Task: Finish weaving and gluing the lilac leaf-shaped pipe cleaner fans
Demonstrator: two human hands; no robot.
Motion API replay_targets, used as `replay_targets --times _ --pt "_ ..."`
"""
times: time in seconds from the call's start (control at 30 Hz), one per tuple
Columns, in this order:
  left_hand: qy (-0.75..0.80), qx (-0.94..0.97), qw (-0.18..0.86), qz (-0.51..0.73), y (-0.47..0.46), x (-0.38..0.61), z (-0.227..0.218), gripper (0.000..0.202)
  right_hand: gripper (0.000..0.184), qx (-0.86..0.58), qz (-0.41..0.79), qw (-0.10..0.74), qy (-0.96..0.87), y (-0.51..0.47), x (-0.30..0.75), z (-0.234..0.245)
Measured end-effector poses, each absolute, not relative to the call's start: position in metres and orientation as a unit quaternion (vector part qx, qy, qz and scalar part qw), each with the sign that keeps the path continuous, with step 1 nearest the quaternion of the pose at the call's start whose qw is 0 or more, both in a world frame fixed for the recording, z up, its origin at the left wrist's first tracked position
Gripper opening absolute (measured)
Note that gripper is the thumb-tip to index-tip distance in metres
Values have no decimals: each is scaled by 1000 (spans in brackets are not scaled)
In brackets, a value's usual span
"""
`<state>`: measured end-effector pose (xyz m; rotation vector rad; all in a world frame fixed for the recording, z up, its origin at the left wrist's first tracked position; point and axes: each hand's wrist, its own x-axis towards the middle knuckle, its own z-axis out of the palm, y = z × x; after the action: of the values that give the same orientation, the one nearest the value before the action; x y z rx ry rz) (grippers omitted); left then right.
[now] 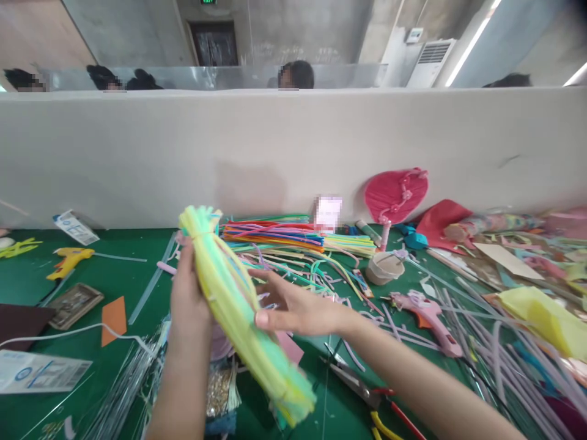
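Observation:
Over the green mat I hold a thick bundle of yellow and pale green straws (238, 305), tied near its upper end and slanting from upper left to lower right. My left hand (186, 299) is wrapped round its upper part from behind. My right hand (293, 305) comes in from the right with its thumb pressed on the bundle's middle and its fingers spread behind it. A heap of coloured straws (275, 235) lies just beyond the hands.
A white partition wall (293, 153) closes off the back, with people's heads above it. On the mat (119, 275) lie a yellow glue gun (68, 260), a pink glue gun (428, 311), pliers (367, 391), a paper cup (384, 267), a pink fan (397, 194) and scattered tubes and paper at right.

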<state>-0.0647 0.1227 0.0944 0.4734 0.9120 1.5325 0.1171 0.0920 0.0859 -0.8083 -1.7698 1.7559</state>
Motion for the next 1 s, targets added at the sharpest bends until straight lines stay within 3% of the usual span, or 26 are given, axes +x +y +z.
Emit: replay_targets --times 0.07,0.17,0.27,0.37,0.6,0.77,0.9,1.0 --pt "389 203 573 692 121 -46 88 34 87 -318 674 304 -594 70 111 78" --pt "385 292 582 654 120 -26 81 40 66 -393 683 376 -488 47 101 66" --pt "416 376 567 604 119 -20 77 44 49 -443 709 392 -384 33 96 57" --pt "466 451 486 586 122 -25 74 50 47 -466 713 398 -340 25 98 54" --pt "514 432 405 621 143 -51 51 52 49 -497 660 394 -403 17 106 58" --pt "497 430 462 595 147 -62 51 38 52 -570 524 412 -480 12 105 52" --pt "446 467 502 575 132 -60 69 28 43 -584 496 405 -498 8 105 49" --pt "440 542 471 539 124 -62 81 23 42 -572 491 425 -501 5 105 50"
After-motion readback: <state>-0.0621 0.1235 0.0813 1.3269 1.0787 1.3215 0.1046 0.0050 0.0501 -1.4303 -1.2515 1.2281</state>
